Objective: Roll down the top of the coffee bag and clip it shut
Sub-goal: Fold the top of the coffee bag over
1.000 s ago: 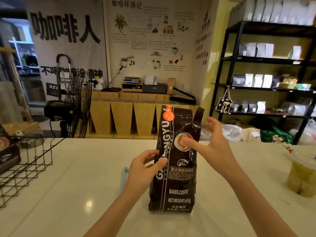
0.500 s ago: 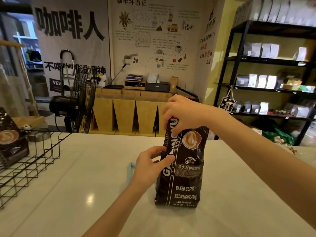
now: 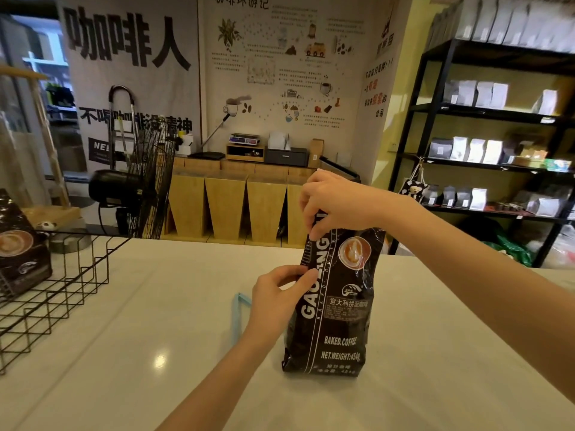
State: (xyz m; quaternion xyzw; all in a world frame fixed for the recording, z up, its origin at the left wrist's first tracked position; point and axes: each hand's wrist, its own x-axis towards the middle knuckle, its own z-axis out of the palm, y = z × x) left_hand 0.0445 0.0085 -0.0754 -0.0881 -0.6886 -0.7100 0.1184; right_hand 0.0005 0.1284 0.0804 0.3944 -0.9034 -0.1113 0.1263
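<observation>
A black coffee bag [image 3: 337, 309] with white lettering and a latte picture stands upright on the white counter [image 3: 155, 321]. My right hand [image 3: 333, 202] is closed over the bag's top, which is folded down under its fingers. My left hand [image 3: 275, 295] grips the bag's left edge at mid height, thumb on the front. A light blue clip [image 3: 237, 312] lies on the counter just left of my left hand, partly hidden by it.
A black wire basket [image 3: 59, 293] at the left holds another coffee bag [image 3: 18, 247]. Behind the counter stand a black fan [image 3: 140, 185], wooden bins [image 3: 224, 206] and a black shelf [image 3: 485, 157] of pouches at the right.
My right hand went from open beside the bag to grasping its top and pressing it down, so the bag is now shorter. My left hand kept its hold on the side.
</observation>
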